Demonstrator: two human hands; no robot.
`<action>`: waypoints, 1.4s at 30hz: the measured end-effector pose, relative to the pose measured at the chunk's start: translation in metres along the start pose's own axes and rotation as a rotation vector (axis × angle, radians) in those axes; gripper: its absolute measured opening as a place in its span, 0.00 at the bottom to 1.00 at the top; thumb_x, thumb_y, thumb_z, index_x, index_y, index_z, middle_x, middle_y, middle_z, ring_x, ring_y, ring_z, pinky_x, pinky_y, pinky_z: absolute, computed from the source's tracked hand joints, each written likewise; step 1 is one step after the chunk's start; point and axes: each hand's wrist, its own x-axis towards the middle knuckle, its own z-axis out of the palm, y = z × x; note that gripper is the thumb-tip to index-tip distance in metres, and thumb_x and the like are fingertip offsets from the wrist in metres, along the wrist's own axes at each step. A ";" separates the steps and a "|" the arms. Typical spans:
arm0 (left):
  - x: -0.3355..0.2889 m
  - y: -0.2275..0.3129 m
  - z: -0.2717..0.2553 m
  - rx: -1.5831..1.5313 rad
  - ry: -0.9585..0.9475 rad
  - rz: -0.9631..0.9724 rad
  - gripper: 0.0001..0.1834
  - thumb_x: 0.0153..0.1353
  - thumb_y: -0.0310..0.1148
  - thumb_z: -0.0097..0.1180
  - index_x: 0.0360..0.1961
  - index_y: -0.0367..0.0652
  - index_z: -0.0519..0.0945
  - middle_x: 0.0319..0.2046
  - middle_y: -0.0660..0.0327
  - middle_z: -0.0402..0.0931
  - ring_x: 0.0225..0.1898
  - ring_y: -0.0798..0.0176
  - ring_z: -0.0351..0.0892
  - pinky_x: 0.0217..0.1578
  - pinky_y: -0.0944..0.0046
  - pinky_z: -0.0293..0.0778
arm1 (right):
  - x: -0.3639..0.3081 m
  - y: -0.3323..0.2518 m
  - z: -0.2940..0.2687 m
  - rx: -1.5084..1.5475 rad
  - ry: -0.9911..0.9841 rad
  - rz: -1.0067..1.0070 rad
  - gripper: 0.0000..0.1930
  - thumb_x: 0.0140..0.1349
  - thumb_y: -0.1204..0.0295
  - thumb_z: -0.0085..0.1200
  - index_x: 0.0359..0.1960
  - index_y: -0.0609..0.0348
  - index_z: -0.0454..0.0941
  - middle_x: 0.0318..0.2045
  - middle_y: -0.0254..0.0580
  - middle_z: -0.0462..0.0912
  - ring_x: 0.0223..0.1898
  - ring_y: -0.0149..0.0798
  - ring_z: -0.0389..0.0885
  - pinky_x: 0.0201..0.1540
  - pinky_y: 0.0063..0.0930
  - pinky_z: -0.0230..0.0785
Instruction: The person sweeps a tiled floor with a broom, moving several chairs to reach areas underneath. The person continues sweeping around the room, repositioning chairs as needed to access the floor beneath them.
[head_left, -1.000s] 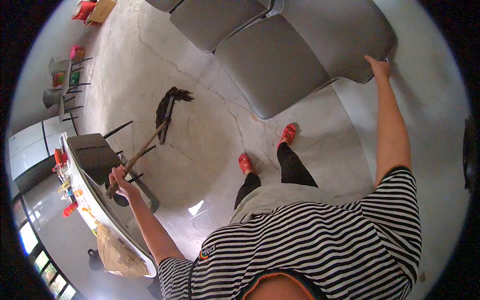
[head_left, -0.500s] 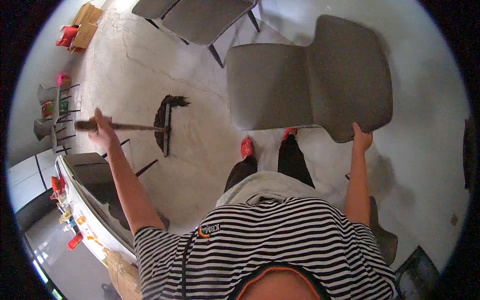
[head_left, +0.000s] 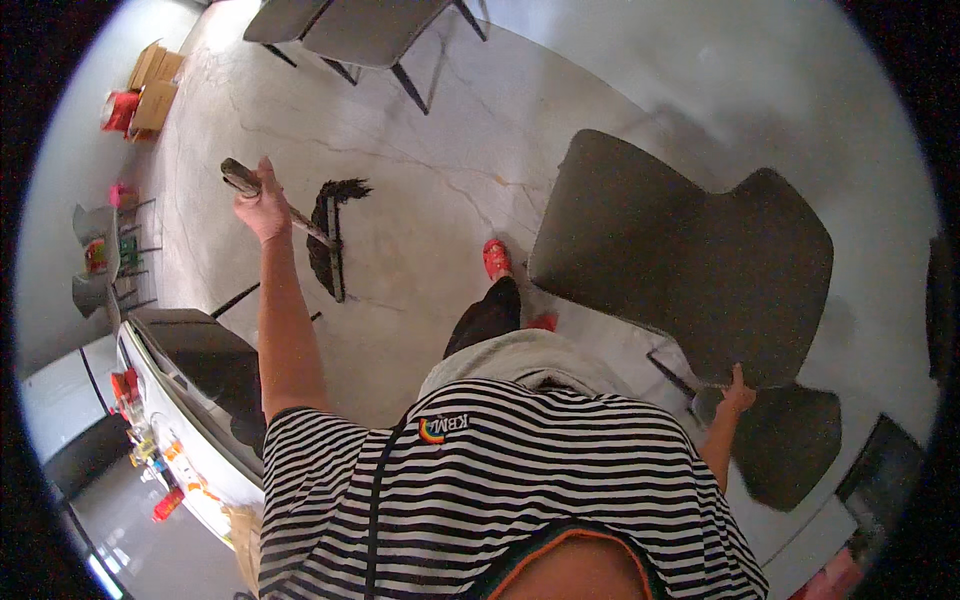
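A mop [head_left: 322, 262] with a dark fringed head lies on the floor, left of centre. My left hand [head_left: 265, 210] is closed around its handle, close to the upper end. On my right is a grey upholstered chair [head_left: 680, 250], seat toward the middle and backrest to the right. My right hand [head_left: 738, 396] grips the edge of that backrest, with the far side of the grip hidden. One of my red shoes [head_left: 497, 258] stands on the floor between mop and chair.
Another grey chair [head_left: 788, 445] stands just behind my right hand. More grey chairs [head_left: 365, 28] are ahead at the far side. At left, a white table [head_left: 190, 460] carries small colourful items, with a dark chair [head_left: 195, 345] beside it. Cardboard boxes [head_left: 155, 103] sit at far left.
The grey chair has swung round and moved right and nearer to me, with my right hand still on it. My left hand has moved right and forward, tilting the mop handle.
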 end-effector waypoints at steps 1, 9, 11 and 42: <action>-0.011 -0.001 0.001 0.018 -0.026 0.036 0.19 0.57 0.36 0.60 0.13 0.41 0.70 0.13 0.68 0.67 0.16 0.75 0.62 0.19 0.69 0.62 | 0.004 0.019 -0.017 0.044 0.023 0.031 0.39 0.41 0.61 0.72 0.52 0.70 0.68 0.49 0.54 0.74 0.44 0.48 0.76 0.33 0.42 0.78; -0.117 0.002 0.030 0.195 -0.275 -0.034 0.21 0.55 0.40 0.61 0.16 0.35 0.69 0.12 0.65 0.66 0.18 0.71 0.60 0.20 0.63 0.62 | 0.094 0.239 -0.154 0.269 -0.012 0.451 0.38 0.53 0.43 0.54 0.60 0.52 0.63 0.63 0.40 0.56 0.55 0.44 0.66 0.51 0.48 0.61; -0.133 0.001 0.039 0.370 -0.376 0.018 0.19 0.56 0.39 0.60 0.19 0.34 0.72 0.13 0.60 0.67 0.19 0.69 0.61 0.22 0.62 0.64 | 0.091 0.270 -0.168 0.178 0.087 0.326 0.35 0.54 0.43 0.54 0.59 0.50 0.65 0.62 0.42 0.60 0.54 0.45 0.67 0.52 0.48 0.62; -0.124 -0.043 0.202 0.495 -1.746 0.388 0.11 0.43 0.38 0.58 0.29 0.47 0.79 0.27 0.51 0.78 0.32 0.46 0.78 0.35 0.50 0.74 | -0.369 -0.317 0.121 -0.772 -0.182 -1.749 0.03 0.47 0.71 0.52 0.20 0.49 0.70 0.20 0.33 0.69 0.27 0.36 0.71 0.25 0.33 0.63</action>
